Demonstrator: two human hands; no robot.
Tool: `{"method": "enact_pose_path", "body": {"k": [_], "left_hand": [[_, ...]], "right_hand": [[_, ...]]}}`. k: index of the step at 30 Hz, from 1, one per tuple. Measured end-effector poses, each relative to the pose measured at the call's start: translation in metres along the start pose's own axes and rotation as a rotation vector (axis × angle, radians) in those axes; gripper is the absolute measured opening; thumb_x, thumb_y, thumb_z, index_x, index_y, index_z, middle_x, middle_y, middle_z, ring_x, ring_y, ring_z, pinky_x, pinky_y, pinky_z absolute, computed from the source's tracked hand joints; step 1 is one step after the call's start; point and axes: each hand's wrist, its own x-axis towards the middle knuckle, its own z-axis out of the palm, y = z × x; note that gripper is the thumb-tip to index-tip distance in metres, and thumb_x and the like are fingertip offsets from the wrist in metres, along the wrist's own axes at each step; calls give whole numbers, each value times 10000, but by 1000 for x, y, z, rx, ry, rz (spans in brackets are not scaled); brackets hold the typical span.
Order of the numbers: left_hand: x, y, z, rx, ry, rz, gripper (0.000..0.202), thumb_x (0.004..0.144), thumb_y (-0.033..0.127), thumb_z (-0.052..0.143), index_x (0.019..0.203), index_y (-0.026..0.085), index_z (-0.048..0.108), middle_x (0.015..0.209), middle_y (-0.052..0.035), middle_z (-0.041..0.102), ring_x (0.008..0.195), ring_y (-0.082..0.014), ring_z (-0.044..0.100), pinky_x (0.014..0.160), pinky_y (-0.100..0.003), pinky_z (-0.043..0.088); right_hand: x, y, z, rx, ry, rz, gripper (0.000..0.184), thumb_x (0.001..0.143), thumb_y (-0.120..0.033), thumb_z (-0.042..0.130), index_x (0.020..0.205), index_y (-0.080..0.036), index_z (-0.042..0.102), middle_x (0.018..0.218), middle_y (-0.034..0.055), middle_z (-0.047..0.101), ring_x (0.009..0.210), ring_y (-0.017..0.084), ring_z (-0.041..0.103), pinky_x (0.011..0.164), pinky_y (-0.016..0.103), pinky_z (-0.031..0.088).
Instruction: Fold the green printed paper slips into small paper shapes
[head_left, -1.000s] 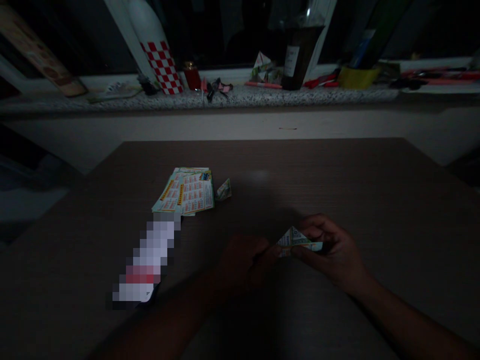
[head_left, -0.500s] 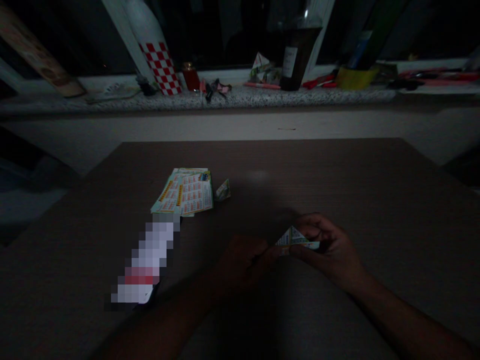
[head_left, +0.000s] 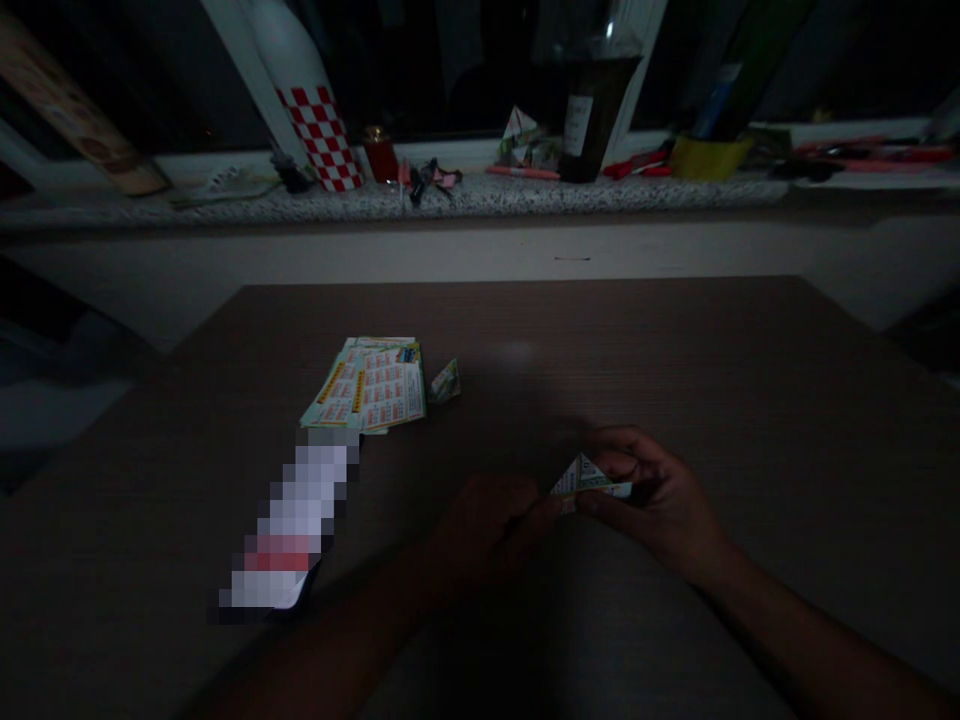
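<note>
A small folded paper [head_left: 583, 478], printed with numbers and coming to a triangular peak, is held between both hands above the table. My left hand [head_left: 495, 515] is closed, its thumb and fingers pinching the paper's left end. On the other side my right hand [head_left: 656, 495] grips the right part, thumb in front and fingers curled behind. To the left lies a fanned stack of printed paper slips [head_left: 375, 385]. Just right of that stack sits another small folded paper piece [head_left: 445, 381]. Dim light hides the fingers' detail.
A phone [head_left: 292, 525] with a lit, pixelated screen lies left of my left forearm. Behind the wooden table [head_left: 675, 350], a stone windowsill [head_left: 480, 200] carries a red-and-white checkered bottle [head_left: 322, 135], a dark labelled bottle [head_left: 589, 120], a small red jar [head_left: 381, 155] and a yellow container [head_left: 709, 157].
The folded paper has shifted very slightly to the left with my hands. My grip on it looks the same, and the things on the table have stayed put.
</note>
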Motion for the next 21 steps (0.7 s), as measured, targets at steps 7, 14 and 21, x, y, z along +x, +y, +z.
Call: {"method": "enact_pose_path", "body": {"k": [7,14,21], "left_hand": [[0,-3,-6,-87,25,-98,280,821,403,608,721,148,552,638,35,485,565,-85,433,525,-202,301],[1,-3,-6,-67,184,-111,139,811,279,613,805,144,581,707,-4,548,604,-106,490,561,-227,372],[3,-4,-7,-72,143,-86,158,867,226,546,767,136,628,695,-16,600,635,-108,542,607,-228,393]], "right_hand": [[1,-4,-2,-84,94,-45,357,687,-189,754,989,-219,566,716,-3,714,613,141,672,563,224,533],[2,-5,-2,-148,174,-114,331,679,-177,749,965,-216,586,703,-3,710,616,145,674,562,228,538],[1,-6,-1,-210,173,-167,291,691,-162,730,941,-219,593,682,-15,694,593,135,657,532,219,521]]}}
